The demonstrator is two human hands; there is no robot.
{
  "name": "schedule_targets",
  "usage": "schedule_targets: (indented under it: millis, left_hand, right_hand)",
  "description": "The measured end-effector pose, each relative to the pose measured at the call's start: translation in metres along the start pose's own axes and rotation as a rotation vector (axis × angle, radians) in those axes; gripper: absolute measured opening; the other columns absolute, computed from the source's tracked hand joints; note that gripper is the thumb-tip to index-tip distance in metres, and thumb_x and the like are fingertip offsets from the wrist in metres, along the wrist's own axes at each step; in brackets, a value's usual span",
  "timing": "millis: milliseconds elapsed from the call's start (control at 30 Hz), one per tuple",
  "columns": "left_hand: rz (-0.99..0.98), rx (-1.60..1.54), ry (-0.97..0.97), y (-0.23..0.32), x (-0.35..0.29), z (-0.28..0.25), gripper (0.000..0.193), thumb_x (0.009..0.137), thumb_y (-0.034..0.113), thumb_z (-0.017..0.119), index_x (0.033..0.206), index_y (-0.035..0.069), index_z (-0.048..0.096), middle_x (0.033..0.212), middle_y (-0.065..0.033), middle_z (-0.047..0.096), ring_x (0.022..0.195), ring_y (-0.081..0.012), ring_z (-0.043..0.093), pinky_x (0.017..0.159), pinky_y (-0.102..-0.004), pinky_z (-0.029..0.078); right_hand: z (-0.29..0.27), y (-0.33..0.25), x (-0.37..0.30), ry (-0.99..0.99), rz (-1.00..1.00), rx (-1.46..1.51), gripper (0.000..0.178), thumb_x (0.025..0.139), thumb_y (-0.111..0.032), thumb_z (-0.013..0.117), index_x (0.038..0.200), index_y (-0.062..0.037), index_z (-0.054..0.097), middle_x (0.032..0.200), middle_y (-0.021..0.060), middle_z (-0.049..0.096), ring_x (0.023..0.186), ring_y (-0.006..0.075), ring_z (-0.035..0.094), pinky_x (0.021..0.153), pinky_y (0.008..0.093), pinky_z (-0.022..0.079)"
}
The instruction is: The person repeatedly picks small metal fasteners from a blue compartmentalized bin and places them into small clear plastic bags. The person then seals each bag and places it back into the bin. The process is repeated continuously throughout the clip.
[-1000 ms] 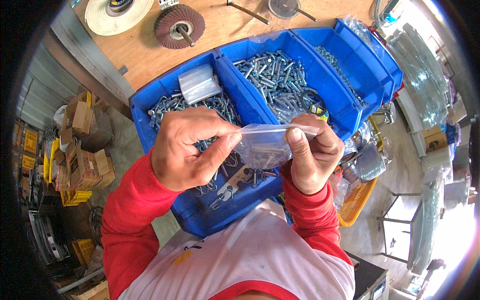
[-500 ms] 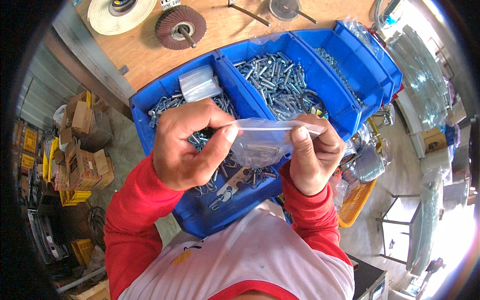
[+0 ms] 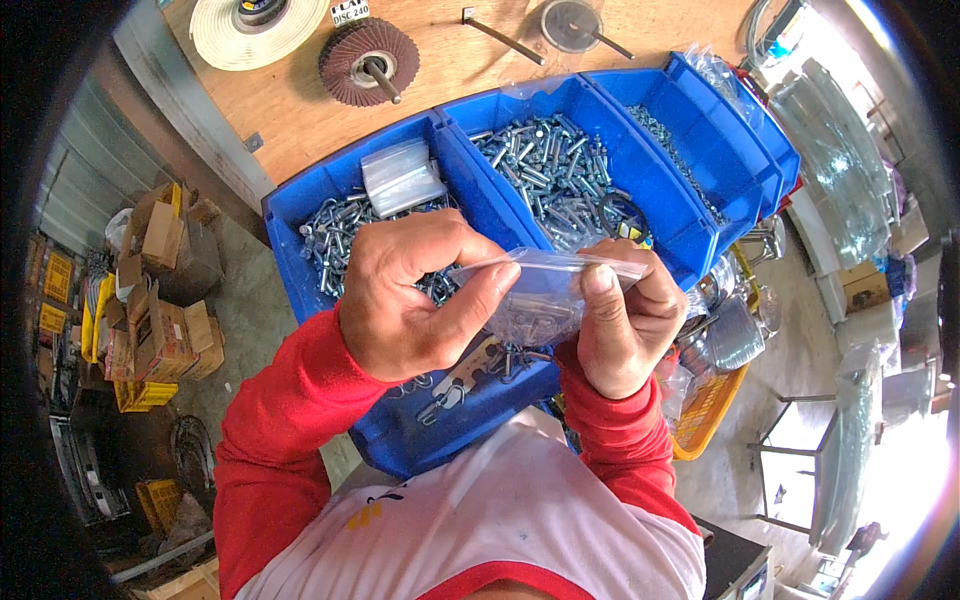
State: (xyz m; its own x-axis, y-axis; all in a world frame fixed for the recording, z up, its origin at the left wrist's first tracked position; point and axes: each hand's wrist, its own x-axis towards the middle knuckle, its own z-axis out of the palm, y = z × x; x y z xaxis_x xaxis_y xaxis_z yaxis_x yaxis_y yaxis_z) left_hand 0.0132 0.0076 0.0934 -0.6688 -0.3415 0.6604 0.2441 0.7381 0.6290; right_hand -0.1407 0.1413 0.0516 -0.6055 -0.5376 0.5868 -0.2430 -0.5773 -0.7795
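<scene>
A clear zip-lock bag [image 3: 537, 308] with metal pieces inside hangs between my two hands, over the blue parts bins. My left hand [image 3: 415, 290] pinches the bag's top strip between thumb and forefinger. At the strip's other end, my right hand [image 3: 632, 318] grips the edge, thumb on top and fingers curled behind. Below my hands lies the left blue bin [image 3: 400, 435], holding metal hooks and bolts [image 3: 345, 232] and a stack of clear bags [image 3: 402, 177]. A flat metal piece [image 3: 455, 385] rests near its front.
Another blue bin holds several metal pins [image 3: 545, 165] and a black ring [image 3: 622, 215]. Smaller bins stand to its right. Behind them, a wooden board [image 3: 450, 50] carries a flap disc [image 3: 368, 62] and protruding rods. Cardboard boxes [image 3: 165, 335] lie at left, a yellow crate [image 3: 710, 410] at right.
My left hand has slid to the right along the bag's top strip, closer to my right hand. My right hand stays nearly in place. The whole view has shifted slightly.
</scene>
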Motion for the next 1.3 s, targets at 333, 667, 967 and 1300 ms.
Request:
schedule_targets:
  millis: [333, 667, 967, 1300]
  left_hand:
    - [0.037, -0.054, 0.040, -0.004, -0.001, 0.009, 0.005, 0.089, 0.004, 0.074, 0.086, 0.000, 0.072, 0.075, -0.0109, 0.069, 0.065, -0.0180, 0.066, 0.061, -0.0318, 0.051]
    - [-0.171, -0.050, 0.068, -0.013, -0.016, -0.003, 0.012, 0.093, 0.010, 0.075, 0.091, -0.002, 0.078, 0.079, -0.0141, 0.075, 0.068, -0.0169, 0.070, 0.062, -0.0290, 0.052]
    - [-0.195, -0.099, -0.017, -0.007, -0.017, -0.013, 0.014, 0.091, 0.013, 0.078, 0.087, -0.001, 0.076, 0.079, -0.0128, 0.075, 0.069, -0.0189, 0.070, 0.064, -0.0312, 0.053]
    - [-0.155, -0.274, -0.248, -0.020, -0.012, -0.003, 0.014, 0.091, 0.014, 0.076, 0.081, 0.004, 0.076, 0.076, -0.0081, 0.074, 0.069, -0.0193, 0.070, 0.067, -0.0314, 0.051]
  right_hand:
    - [0.001, -0.004, -0.001, -0.042, 0.068, -0.006, 0.011, 0.093, -0.006, 0.077, 0.089, 0.0020, 0.070, 0.081, 0.0039, 0.068, 0.072, 0.0088, 0.058, 0.067, 0.0241, 0.044]
    - [-0.012, -0.005, 0.003, -0.094, 0.193, -0.149, 0.004, 0.092, -0.001, 0.074, 0.091, 0.0021, 0.075, 0.086, 0.0094, 0.076, 0.079, 0.0137, 0.068, 0.073, 0.0275, 0.052]
    - [-0.025, -0.004, 0.001, -0.157, 0.034, -0.170, 0.009, 0.089, -0.005, 0.078, 0.086, 0.0015, 0.073, 0.082, 0.0094, 0.073, 0.075, 0.0169, 0.067, 0.070, 0.0305, 0.051]
    - [-0.043, -0.050, -0.031, -0.537, 0.206, -0.321, 0.012, 0.091, -0.007, 0.076, 0.083, 0.0009, 0.071, 0.072, 0.0135, 0.062, 0.065, 0.0295, 0.062, 0.060, 0.0385, 0.046]
